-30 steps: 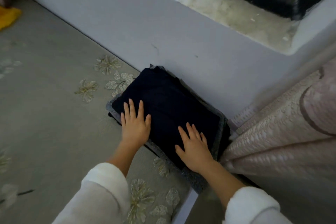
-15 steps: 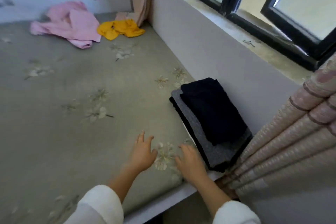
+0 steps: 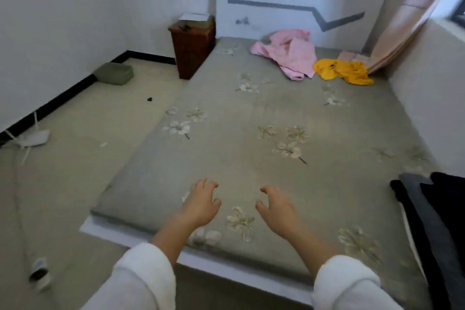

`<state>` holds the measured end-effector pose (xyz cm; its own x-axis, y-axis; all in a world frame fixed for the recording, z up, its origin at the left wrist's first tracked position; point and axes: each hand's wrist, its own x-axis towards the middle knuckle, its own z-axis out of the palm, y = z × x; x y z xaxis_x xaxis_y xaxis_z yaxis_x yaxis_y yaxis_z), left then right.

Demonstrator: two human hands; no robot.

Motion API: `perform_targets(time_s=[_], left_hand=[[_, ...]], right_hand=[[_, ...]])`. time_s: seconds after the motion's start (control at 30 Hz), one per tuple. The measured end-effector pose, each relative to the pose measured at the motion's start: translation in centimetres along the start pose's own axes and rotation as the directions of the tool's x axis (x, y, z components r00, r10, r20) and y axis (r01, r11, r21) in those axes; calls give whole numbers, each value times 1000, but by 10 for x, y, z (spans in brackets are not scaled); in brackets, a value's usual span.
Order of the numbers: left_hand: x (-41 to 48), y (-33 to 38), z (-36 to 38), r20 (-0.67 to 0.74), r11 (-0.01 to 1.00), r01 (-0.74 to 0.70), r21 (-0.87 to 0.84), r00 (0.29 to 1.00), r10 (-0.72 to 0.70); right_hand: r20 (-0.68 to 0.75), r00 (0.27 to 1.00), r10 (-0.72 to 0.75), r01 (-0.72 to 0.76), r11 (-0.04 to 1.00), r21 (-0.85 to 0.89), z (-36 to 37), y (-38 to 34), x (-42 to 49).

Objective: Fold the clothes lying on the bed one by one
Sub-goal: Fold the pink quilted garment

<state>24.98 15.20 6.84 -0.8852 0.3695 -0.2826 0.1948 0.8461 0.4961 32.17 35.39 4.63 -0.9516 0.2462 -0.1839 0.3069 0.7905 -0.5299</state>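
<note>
A crumpled pink garment [image 3: 289, 54] lies at the far end of the bed [image 3: 251, 158], with a crumpled yellow garment [image 3: 344, 72] just to its right. A folded stack of dark and grey clothes [image 3: 437, 221] sits at the bed's near right edge by the wall. My left hand [image 3: 201, 202] and my right hand [image 3: 275, 206] hover over the near part of the mattress, fingers curled and apart, holding nothing. Both are far from the pink and yellow garments.
A brown wicker bin [image 3: 192, 45] stands at the bed's far left corner. A green cushion [image 3: 114, 73] and a white cable [image 3: 20, 158] lie on the floor to the left. A pink curtain [image 3: 407, 20] hangs at the far right.
My hands have come off the folded dark stack and moved left over bare mattress. The view has swung from the stack to the whole bed.
</note>
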Motion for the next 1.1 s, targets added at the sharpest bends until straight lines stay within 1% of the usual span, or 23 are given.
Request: perform_targets(time_s=[0.17,0.3,0.43,0.63,0.8,0.93,1.1], left_hand=[[-4,-131,-87,-58,994,106,-7,993,-106],[-10,-239,-157,-66,982,180,51,982,-176],[-9,-321,-221,-103,962,253,102,965,-243],[30,-397,-283,-126,963,257,87,961,-245],[90,-451,-332,-132,966,240,98,965,-226],[158,-501,-387,-149,958,234,166,966,-211],[233,-546,-450,-126,958,222,183,971,-201]], right_hand=[[34,993,-114,115,993,-39,68,-139,57],[110,980,-164,163,986,18,135,-249,87],[162,966,-203,201,979,26,187,-342,112],[220,944,-246,259,965,-31,234,-443,173],[213,943,-255,279,956,-88,263,-507,244],[176,953,-248,270,956,-112,281,-559,323],[151,968,-199,216,970,-108,290,-617,402]])
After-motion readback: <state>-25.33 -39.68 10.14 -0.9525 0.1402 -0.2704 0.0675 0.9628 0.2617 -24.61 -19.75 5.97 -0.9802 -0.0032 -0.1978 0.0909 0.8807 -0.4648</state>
